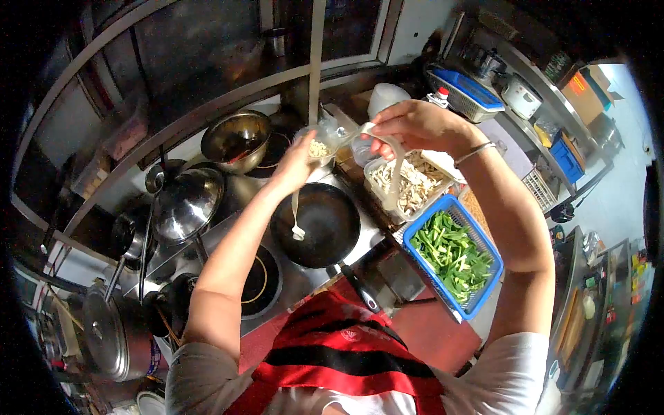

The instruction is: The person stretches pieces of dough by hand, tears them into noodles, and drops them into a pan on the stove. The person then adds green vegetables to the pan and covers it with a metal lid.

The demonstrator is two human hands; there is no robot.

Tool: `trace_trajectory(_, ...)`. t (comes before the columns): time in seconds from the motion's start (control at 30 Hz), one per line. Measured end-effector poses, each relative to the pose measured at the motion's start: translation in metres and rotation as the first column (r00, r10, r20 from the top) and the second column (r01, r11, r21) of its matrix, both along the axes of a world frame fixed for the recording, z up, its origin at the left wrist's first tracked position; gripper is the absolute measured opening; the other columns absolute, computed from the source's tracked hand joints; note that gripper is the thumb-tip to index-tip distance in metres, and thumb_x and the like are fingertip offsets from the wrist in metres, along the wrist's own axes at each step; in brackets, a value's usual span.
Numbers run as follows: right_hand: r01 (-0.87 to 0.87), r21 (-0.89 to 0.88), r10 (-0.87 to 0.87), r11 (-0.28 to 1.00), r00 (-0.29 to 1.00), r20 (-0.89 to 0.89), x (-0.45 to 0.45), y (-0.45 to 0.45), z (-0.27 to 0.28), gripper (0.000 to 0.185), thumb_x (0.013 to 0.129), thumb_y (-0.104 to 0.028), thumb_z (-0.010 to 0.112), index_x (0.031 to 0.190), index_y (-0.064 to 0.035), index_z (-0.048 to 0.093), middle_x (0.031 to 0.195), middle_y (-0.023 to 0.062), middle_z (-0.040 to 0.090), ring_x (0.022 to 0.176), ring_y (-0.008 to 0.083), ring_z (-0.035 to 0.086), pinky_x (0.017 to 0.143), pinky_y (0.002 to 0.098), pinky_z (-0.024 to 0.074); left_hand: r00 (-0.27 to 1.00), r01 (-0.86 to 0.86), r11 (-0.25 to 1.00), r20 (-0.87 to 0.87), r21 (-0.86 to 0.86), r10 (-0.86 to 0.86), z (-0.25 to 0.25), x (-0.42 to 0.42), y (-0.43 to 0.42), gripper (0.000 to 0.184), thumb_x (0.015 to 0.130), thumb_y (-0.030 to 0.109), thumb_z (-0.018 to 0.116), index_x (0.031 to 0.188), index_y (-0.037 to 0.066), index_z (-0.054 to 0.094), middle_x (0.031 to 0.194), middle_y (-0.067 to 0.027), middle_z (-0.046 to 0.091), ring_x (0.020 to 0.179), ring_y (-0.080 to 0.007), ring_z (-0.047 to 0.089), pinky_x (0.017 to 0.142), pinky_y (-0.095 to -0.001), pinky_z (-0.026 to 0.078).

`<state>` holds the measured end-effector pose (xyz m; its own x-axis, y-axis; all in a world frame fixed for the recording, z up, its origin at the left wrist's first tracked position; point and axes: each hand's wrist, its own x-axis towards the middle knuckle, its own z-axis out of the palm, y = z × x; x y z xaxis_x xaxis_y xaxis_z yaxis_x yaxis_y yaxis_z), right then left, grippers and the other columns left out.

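gripping a clear container (330, 145) by its left side, left hand (296, 164)

Seeing blue rectangular plastic basket (477, 229), chopped green leaves (453, 256), round black metal pan (315, 228), red-and-black banded cloth apron (346, 335), small chopped bits (318, 149) probably cream.

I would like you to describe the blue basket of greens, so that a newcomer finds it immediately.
Start from the wide black pan near the middle. To its right, beside the tub of pale slices, sits the blue basket. Unlike its neighbours, it holds cut green leaves.
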<state>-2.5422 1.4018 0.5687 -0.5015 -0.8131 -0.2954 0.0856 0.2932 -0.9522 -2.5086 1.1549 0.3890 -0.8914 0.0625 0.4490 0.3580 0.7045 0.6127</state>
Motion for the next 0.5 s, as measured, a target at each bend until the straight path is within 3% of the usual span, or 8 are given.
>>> trace_trajectory(0.03,0.034,-0.018,-0.034,0.999,0.999,0.034,-0.001,-0.007,-0.003,0.027,0.089,-0.015,0.059,0.103,0.0079,0.061,0.085,0.0111,0.066,0.074,0.0141,0.062,0.070,0.0249,0.0491,0.977,0.210,0.977,-0.057,0.042,-0.208,0.003,-0.004,0.010,0.079,0.073,0.002,0.067,0.141,0.007,0.026,0.143,-0.0173,0.031,0.130,-0.0299,0.036,0.107,-0.0366,0.031)
trace_trajectory(0.07,0.058,-0.004,-0.058,0.998,0.998,-0.005,0.004,-0.015,-0.001,0.027,0.089,-0.015,0.059,0.104,0.0078,0.061,0.086,0.0111,0.066,0.075,0.0140,0.062,0.070,0.0245,0.0490,0.928,0.352,0.868,-0.010,0.349,-0.372,0.023,0.006,0.028,0.078,0.073,-0.005,0.066,0.141,0.007,0.030,0.136,-0.0099,0.039,0.124,-0.0202,0.040,0.105,-0.0334,0.032)
trace_trajectory(0.13,0.103,0.018,-0.101,0.995,0.991,-0.083,0.016,-0.027,0.005,0.028,0.088,-0.015,0.061,0.104,0.0075,0.061,0.087,0.0111,0.067,0.076,0.0137,0.062,0.070,0.0238,0.0490,0.868,0.476,0.711,-0.145,0.518,-0.476,0.047,0.015,0.048,0.080,0.074,-0.006,0.064,0.143,0.009,0.026,0.132,-0.0095,0.041,0.117,-0.0174,0.045,0.099,-0.0319,0.038)
trace_trajectory(0.2,-0.081,0.044,0.091,0.996,0.917,-0.388,0.013,-0.033,0.003,0.027,0.084,-0.013,0.062,0.103,0.0062,0.062,0.089,0.0113,0.067,0.077,0.0141,0.064,0.068,0.0249,0.0509,0.889,0.453,0.743,-0.192,0.493,-0.415,0.061,0.014,0.050,0.069,0.079,-0.006,0.058,0.141,0.009,0.031,0.126,-0.0091,0.047,0.109,-0.0153,0.050,0.092,-0.0292,0.042)
trace_trajectory(0.27,0.007,0.068,0.001,0.998,0.993,-0.114,0.017,-0.038,0.006,0.024,0.083,-0.012,0.063,0.099,0.0057,0.062,0.089,0.0113,0.067,0.076,0.0158,0.066,0.069,0.0284,0.0547,0.906,0.415,0.756,-0.157,0.505,-0.393,0.070,0.013,0.048,0.059,0.084,-0.006,0.050,0.139,0.009,0.036,0.118,-0.0087,0.053,0.100,-0.0139,0.054,0.085,-0.0272,0.046)
trace_trajectory(0.33,0.022,0.097,-0.012,0.995,0.994,-0.105,0.014,-0.039,0.001,0.022,0.083,-0.011,0.063,0.098,0.0057,0.063,0.086,0.0104,0.066,0.075,0.0157,0.065,0.068,0.0279,0.0546,0.912,0.363,0.755,-0.041,0.545,-0.409,0.076,0.013,0.042,0.049,0.088,-0.005,0.043,0.135,0.009,0.042,0.108,-0.0082,0.058,0.093,-0.0132,0.058,0.080,-0.0260,0.048)
trace_trajectory(0.37,-0.012,0.110,0.021,0.994,0.997,-0.081,0.011,-0.038,-0.001,0.021,0.083,-0.010,0.062,0.098,0.0059,0.063,0.086,0.0103,0.066,0.074,0.0158,0.065,0.068,0.0274,0.0543,0.946,0.294,0.794,-0.044,0.532,-0.321,0.074,0.009,0.041,0.040,0.092,-0.001,0.038,0.129,0.008,0.049,0.093,-0.0062,0.062,0.079,-0.0128,0.060,0.071,-0.0254,0.050)
trace_trajectory(0.5,0.008,0.163,0.010,0.987,0.994,-0.111,0.016,-0.027,0.002,0.023,0.088,-0.009,0.056,0.104,0.0074,0.061,0.084,0.0087,0.066,0.071,0.0121,0.062,0.067,0.0226,0.0508,0.953,0.234,0.858,0.068,0.458,-0.297,0.070,0.007,0.023,0.033,0.096,0.008,0.038,0.127,0.007,0.050,0.079,-0.0061,0.062,0.055,-0.0109,0.056,0.052,-0.0242,0.045)
